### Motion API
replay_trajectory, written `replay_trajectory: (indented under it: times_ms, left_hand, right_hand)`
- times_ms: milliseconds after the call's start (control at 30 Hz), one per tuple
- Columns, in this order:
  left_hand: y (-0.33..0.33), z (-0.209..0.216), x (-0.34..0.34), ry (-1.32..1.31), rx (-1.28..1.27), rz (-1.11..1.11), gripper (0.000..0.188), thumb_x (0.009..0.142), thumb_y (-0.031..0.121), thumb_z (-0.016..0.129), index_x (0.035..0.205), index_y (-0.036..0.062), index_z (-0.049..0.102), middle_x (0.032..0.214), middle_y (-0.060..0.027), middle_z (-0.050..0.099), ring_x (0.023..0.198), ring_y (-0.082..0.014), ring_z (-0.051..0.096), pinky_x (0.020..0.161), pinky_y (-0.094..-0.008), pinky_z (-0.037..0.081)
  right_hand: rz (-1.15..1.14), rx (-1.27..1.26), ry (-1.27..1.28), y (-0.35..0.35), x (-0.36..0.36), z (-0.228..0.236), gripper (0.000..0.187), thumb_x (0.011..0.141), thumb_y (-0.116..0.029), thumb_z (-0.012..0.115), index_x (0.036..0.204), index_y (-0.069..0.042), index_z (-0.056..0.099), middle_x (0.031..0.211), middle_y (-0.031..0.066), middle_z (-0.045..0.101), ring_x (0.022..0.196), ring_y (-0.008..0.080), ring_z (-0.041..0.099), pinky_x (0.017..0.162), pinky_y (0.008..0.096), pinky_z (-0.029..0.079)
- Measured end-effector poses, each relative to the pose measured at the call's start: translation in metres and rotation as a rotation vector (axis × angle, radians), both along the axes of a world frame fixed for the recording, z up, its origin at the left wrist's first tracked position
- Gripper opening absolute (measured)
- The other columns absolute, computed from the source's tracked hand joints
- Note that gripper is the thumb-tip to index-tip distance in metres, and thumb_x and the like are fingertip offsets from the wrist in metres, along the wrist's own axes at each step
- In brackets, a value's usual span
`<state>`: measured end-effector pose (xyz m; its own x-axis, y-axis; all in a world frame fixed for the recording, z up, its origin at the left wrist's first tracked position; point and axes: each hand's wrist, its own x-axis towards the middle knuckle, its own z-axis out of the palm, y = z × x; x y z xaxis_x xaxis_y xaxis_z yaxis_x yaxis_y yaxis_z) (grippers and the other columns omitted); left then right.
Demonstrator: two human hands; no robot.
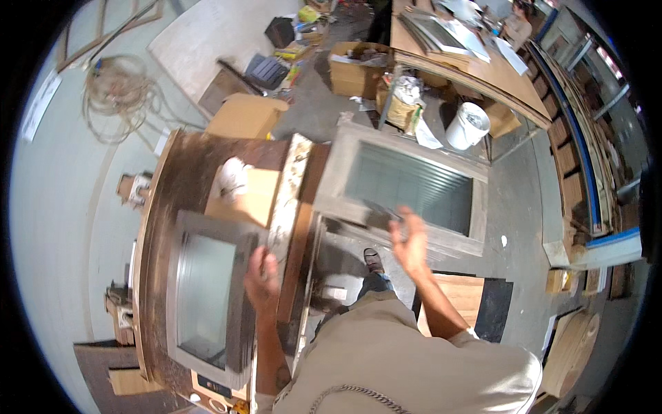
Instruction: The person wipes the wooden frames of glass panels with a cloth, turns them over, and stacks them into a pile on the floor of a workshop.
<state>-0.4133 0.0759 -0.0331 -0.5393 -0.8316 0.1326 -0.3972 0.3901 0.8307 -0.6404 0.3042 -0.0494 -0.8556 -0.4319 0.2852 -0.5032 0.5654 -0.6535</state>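
So there are two glass-paned frames here. The left frame (207,297) is lying on the brown counter (189,155) at lower left, and the right frame (414,181) is tilted across the middle of the picture, a bit above center; can't tell what's holding that one up. The left hand (263,279) is right at the left frame's right edge, fingers bent, but it's blurry, so I can't tell if that grip is pinching the wood or only next to it. The right hand (409,241) is at the lower edge of the right frame, fingers half curled and smeared, and again I can't tell whether the grip is closed on anything. Above the left frame on the brown counter there's a flat piece of cardboard (258,190) with a white bundle (233,178) by its upper left. Cable coil (116,96) on the wall at upper left, open box (355,72) at top center, white bucket (469,125) beneath the far counter (500,83) at upper right, and somebody else (518,27) way up past that. One shoe (373,259) shows near the center too.
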Motion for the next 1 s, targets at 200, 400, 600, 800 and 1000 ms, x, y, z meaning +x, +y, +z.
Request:
replay_trajectory:
  times_ms: [200, 400, 600, 800, 1000]
  left_hand:
    - [-0.006, -0.054, -0.225, -0.418, -0.109, -0.243, 0.073, 0.084, 0.042, 0.061, 0.130, -0.0101, 0.038, 0.124, -0.0311, 0.050, 0.115, -0.0434, 0.049, 0.096, -0.0442, 0.043]
    - [0.000, -0.067, -0.266, -0.397, 0.005, -0.123, 0.087, 0.079, 0.049, 0.065, 0.132, -0.0128, 0.034, 0.117, -0.0357, 0.053, 0.111, -0.0432, 0.054, 0.092, -0.0440, 0.044]
    - [-0.007, -0.024, -0.188, -0.379, -0.108, 0.026, 0.077, 0.079, 0.055, 0.064, 0.118, -0.0095, 0.051, 0.103, -0.0283, 0.061, 0.097, -0.0383, 0.060, 0.083, -0.0440, 0.047]
    - [-0.029, 0.007, -0.025, 0.012, 0.357, 0.107, 0.065, 0.082, 0.051, 0.063, 0.105, -0.0092, 0.058, 0.099, -0.0267, 0.063, 0.092, -0.0325, 0.062, 0.081, -0.0377, 0.047]
    - [-0.088, 0.050, 0.161, -0.109, 0.204, 0.575, 0.051, 0.089, 0.047, 0.056, 0.108, -0.0009, 0.062, 0.090, -0.0166, 0.065, 0.082, -0.0243, 0.059, 0.074, -0.0345, 0.046]
  right_hand:
    - [-0.669, 0.308, -0.051, 0.186, -0.111, -0.077, 0.065, 0.085, -0.027, 0.061, 0.134, 0.006, 0.034, 0.130, 0.0356, 0.041, 0.119, 0.0453, 0.044, 0.098, 0.0471, 0.038]
    - [-0.845, 0.214, -0.505, 0.193, -0.122, -0.052, 0.045, 0.081, -0.039, 0.062, 0.101, 0.002, 0.060, 0.094, 0.0259, 0.065, 0.095, 0.0411, 0.061, 0.084, 0.0445, 0.047]
    - [-0.895, 0.410, -0.282, 0.183, -0.136, 0.001, 0.054, 0.083, -0.050, 0.057, 0.104, -0.002, 0.065, 0.100, 0.0222, 0.065, 0.097, 0.0393, 0.061, 0.086, 0.0457, 0.047]
    - [-0.629, 0.240, -0.206, 0.127, -0.120, 0.037, 0.053, 0.087, -0.048, 0.055, 0.104, 0.002, 0.066, 0.093, 0.0209, 0.068, 0.087, 0.0302, 0.066, 0.078, 0.0416, 0.048]
    - [0.047, -0.002, -0.235, -0.084, -0.056, 0.040, 0.050, 0.090, -0.040, 0.058, 0.100, 0.009, 0.062, 0.083, 0.0120, 0.065, 0.077, 0.0168, 0.057, 0.071, 0.0313, 0.045]
